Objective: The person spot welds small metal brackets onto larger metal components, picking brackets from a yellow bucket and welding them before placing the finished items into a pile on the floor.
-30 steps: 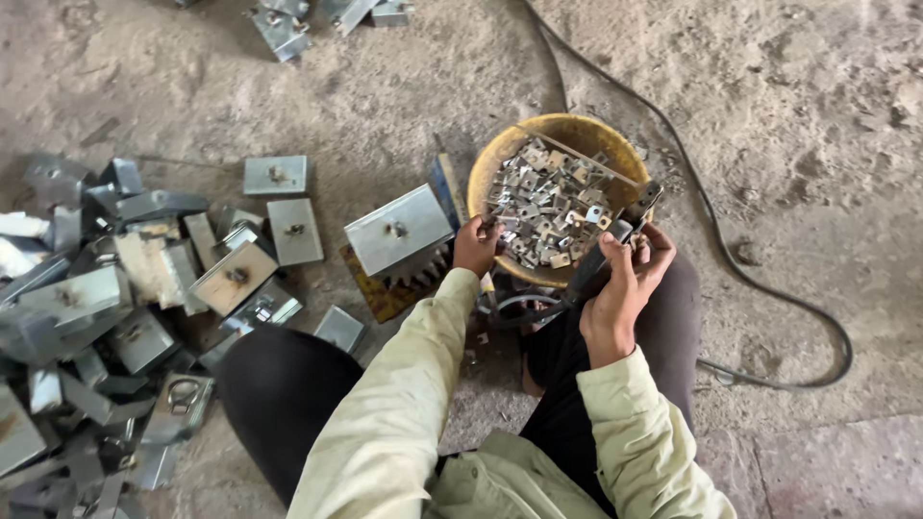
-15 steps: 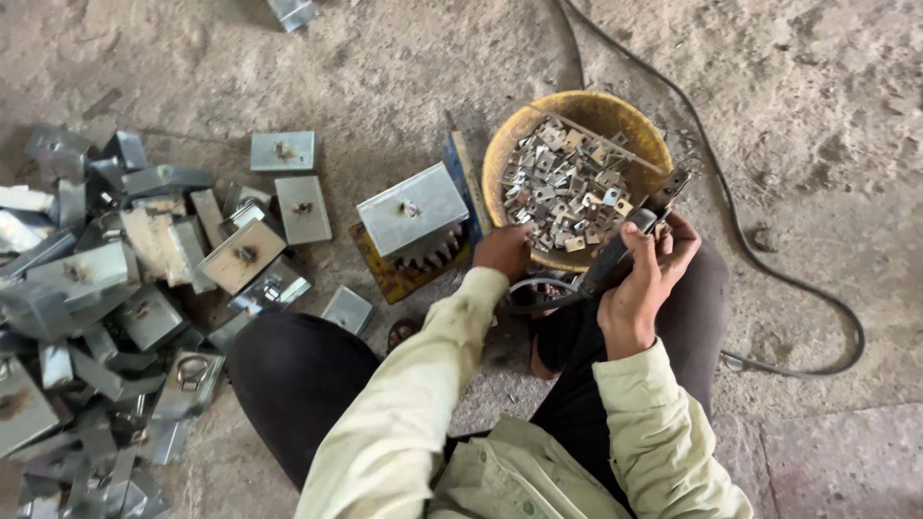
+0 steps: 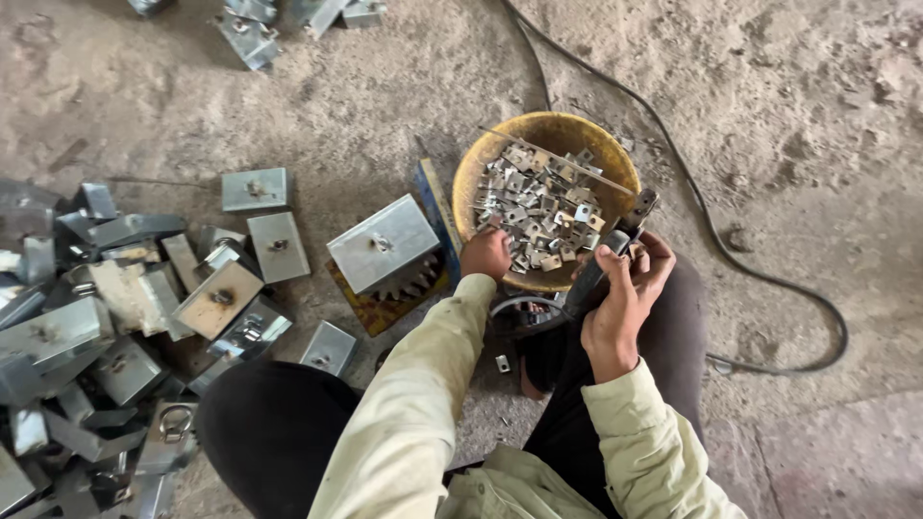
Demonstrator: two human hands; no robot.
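1. Reaching into the yellow bowl, the left hand rests on the near rim, right by the small metal pieces inside. Its fingers curl down among the pieces, and I cannot tell if they pinch one.
2. The right hand has its fingers wrapped tight around a dark tool, just beside the bowl.
3. A grey metal box sits on the dirt floor, left of the bowl.
4. A big pile of metal boxes lies far to the left.
5. A black cable runs along the floor on the right.
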